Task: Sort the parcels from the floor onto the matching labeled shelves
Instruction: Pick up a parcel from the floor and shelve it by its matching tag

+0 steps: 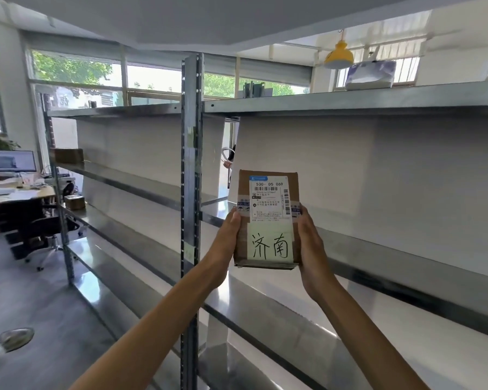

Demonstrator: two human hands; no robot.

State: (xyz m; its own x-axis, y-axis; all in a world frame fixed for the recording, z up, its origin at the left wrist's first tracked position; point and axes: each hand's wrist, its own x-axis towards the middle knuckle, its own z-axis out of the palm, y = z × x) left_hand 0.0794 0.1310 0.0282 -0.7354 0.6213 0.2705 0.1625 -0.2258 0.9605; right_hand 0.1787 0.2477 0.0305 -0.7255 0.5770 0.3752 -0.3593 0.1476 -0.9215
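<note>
brown box [68, 156]: far off, 9 o'clock.
upright post [191, 164]: just 9 o'clock of centre.
left hand [226, 243]: clasps parcel [268, 218] at its 9 o'clock edge.
parcel: held in the air before middle shelf [406, 266], label facing camera.
right hand [312, 249]: clasps its 3 o'clock edge.
white bag [369, 76]: 1 o'clock, on top shelf [350, 99].

Both arms are raised and stretched forward. The box [268, 192] is gripped by its sides between the left hand [225, 244] and the right hand [312, 246], thumbs laid along its front edges, the fingers hidden behind.
</note>
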